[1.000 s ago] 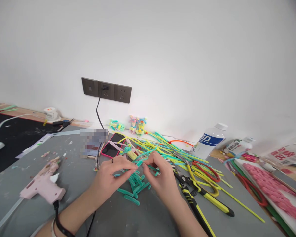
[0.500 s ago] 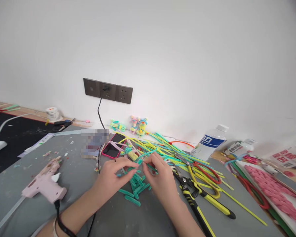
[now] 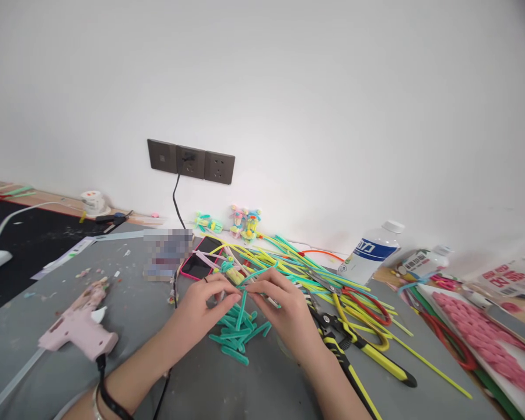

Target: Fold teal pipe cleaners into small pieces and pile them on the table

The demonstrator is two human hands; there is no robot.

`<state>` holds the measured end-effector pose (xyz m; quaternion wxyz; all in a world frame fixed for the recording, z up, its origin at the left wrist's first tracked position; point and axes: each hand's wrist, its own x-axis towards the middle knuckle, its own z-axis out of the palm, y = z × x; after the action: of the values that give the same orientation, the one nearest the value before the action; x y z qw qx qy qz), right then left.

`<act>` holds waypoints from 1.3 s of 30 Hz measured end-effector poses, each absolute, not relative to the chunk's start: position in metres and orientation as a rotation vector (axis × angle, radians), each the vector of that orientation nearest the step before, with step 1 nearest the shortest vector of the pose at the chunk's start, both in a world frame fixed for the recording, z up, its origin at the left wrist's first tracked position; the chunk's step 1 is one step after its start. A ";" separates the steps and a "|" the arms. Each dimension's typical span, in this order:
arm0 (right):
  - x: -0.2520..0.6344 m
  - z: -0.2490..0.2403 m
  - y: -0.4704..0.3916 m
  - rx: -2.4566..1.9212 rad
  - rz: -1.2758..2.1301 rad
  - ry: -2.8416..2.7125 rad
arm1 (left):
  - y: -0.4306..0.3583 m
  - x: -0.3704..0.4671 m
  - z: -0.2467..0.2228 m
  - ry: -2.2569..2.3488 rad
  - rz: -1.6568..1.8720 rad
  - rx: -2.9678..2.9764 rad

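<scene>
My left hand (image 3: 207,306) is closed in a pinch near the middle of the grey table (image 3: 227,396). Just to its right, my right hand (image 3: 280,303) has its thumb and fingers pinched on a teal pipe cleaner piece (image 3: 242,304), which hangs between the two hands. What the left fingertips hold is too small to make out. Below the hands lies a pile of short teal pieces (image 3: 235,353). Behind them are a small yellow and teal figure (image 3: 231,269) and long yellow and teal pipe cleaners (image 3: 284,256).
A pink glue gun (image 3: 81,326) with a black cable lies left. Yellow-black pliers (image 3: 332,326) and red-handled scissors (image 3: 382,312) lie right of my hands. A bottle (image 3: 371,254) stands behind them. A phone (image 3: 199,262) and finished figures (image 3: 245,224) sit near the wall.
Both hands have shifted slightly, and the teal piece between them now hangs downward in clear view. My right fingers have moved a little to the left.
</scene>
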<state>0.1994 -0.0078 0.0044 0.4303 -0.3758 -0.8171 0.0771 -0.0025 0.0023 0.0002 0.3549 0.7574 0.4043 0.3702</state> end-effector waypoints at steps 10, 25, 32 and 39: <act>0.189 0.006 -0.011 -0.858 0.172 -2.038 | 0.000 0.000 0.004 1.012 0.957 1.831; 0.183 0.004 -0.015 -1.020 0.523 -1.846 | 0.003 -0.005 0.009 0.970 1.018 1.610; 0.176 -0.002 -0.016 -1.020 1.317 -1.481 | 0.000 -0.004 0.005 0.819 1.063 1.469; 0.173 0.006 -0.018 -0.914 1.778 -1.223 | -0.004 -0.002 0.002 0.695 1.007 1.303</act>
<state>0.1731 -0.0183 0.0065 0.3885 -0.3593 -0.4809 0.6991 -0.0018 -0.0039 0.0021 0.6265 0.5680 0.3032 0.4393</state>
